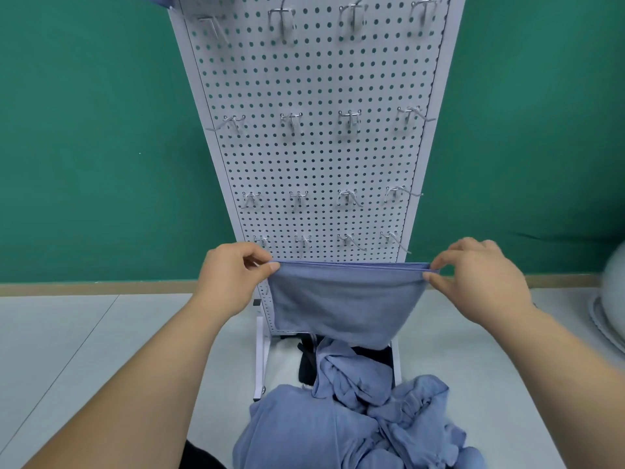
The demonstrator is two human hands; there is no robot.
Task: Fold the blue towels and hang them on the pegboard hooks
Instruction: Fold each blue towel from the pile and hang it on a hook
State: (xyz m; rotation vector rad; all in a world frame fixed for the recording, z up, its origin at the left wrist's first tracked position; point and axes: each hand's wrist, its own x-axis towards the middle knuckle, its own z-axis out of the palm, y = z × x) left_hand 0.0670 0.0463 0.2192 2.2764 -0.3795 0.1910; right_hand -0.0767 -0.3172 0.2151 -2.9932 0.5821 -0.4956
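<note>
At the bottom centre of the frame a heap of blue towels [355, 424] lies crumpled — soft, faintly ribbed cloth. Above it, mid-frame, the left hand [230, 275] and right hand [480, 275] each pinch a top corner of a folded blue towel [345, 302], its doubled edge stretched straight. Behind rises the white pegboard [314, 157] with metal hooks [349, 120] — rows of them.

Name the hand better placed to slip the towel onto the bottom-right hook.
Right, probably: the right hand pinches the towel corner nearest that hook; the left hand pinches the far corner.
</note>
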